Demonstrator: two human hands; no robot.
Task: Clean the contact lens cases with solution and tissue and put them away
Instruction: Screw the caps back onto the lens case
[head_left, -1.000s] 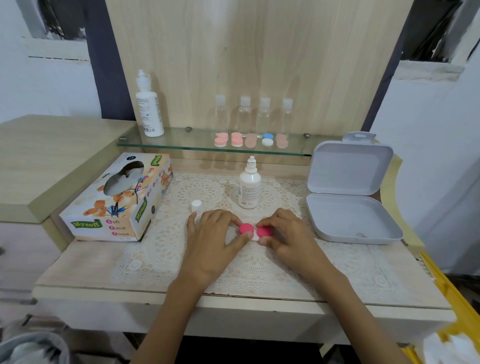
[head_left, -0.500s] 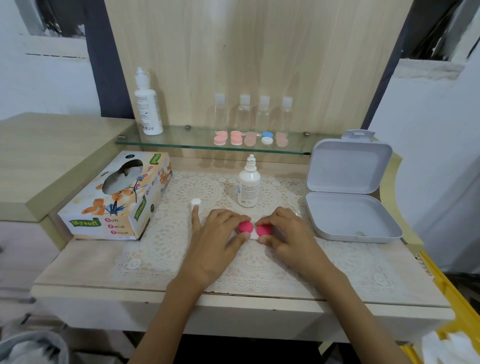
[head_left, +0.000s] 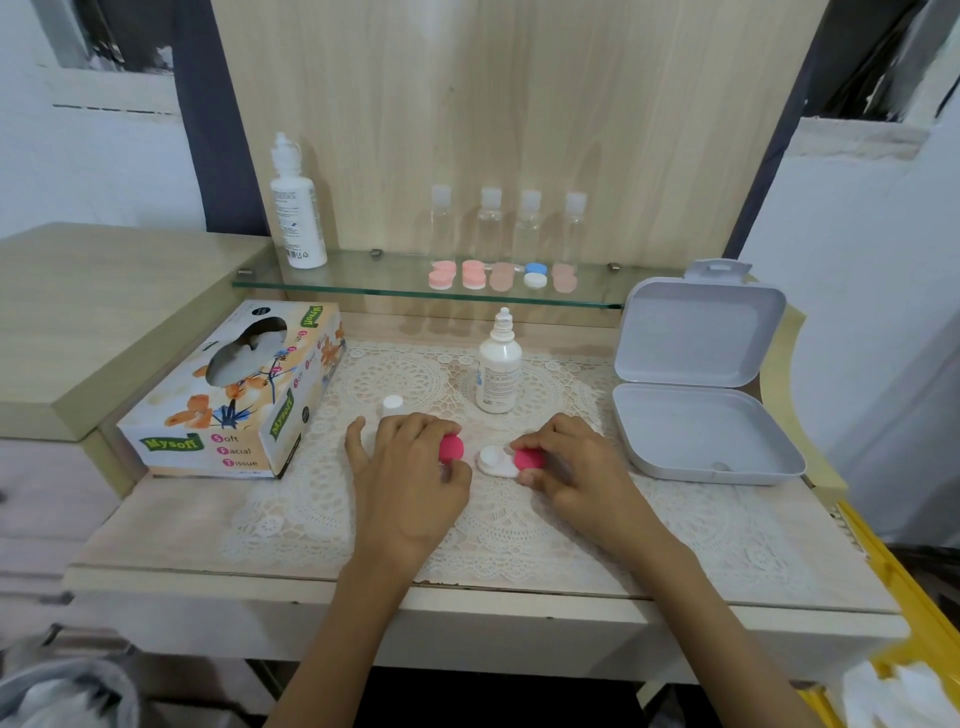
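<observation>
early on: left hand (head_left: 410, 483) pinches one removed pink cap (head_left: 451, 448) beside the white lens case (head_left: 493, 461) on the lace mat (head_left: 519, 525), right hand (head_left: 582, 478) pinches the other cap (head_left: 530, 460) still on it; solution bottle (head_left: 497, 371), tissue box (head_left: 228, 410), open storage box (head_left: 696, 431) unused, so rinsing, wiping, storing remain.
</observation>
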